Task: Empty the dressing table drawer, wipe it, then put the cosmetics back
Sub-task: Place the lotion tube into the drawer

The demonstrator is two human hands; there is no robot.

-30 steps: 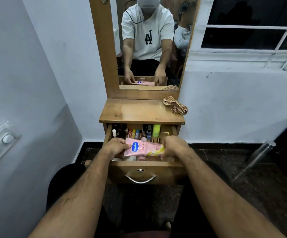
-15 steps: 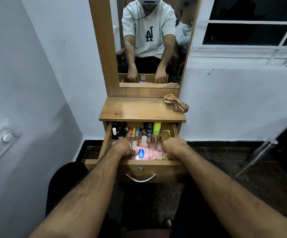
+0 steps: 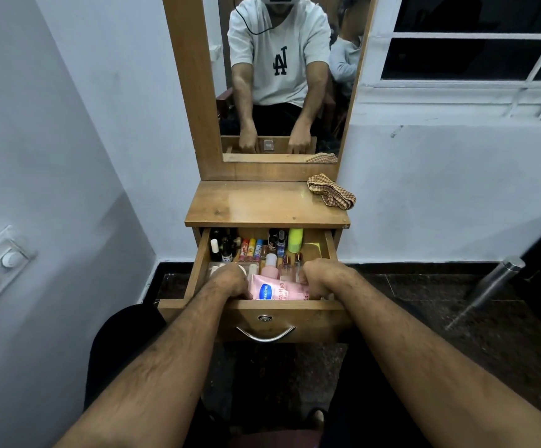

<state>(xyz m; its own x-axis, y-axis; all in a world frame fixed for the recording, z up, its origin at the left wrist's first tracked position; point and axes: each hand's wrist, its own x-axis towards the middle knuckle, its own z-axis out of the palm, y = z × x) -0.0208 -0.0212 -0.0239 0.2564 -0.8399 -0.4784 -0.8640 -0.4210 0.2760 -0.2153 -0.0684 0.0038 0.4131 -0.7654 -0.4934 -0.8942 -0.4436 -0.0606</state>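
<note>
Though gripped endwise, pink tube crosswise.

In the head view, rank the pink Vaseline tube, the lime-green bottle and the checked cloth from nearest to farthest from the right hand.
1. Pink Vaseline tube: gripped by the right hand at the drawer's front.
2. Lime-green bottle: at the drawer's back, right of centre.
3. Checked cloth: on the tabletop's back right corner.
</note>
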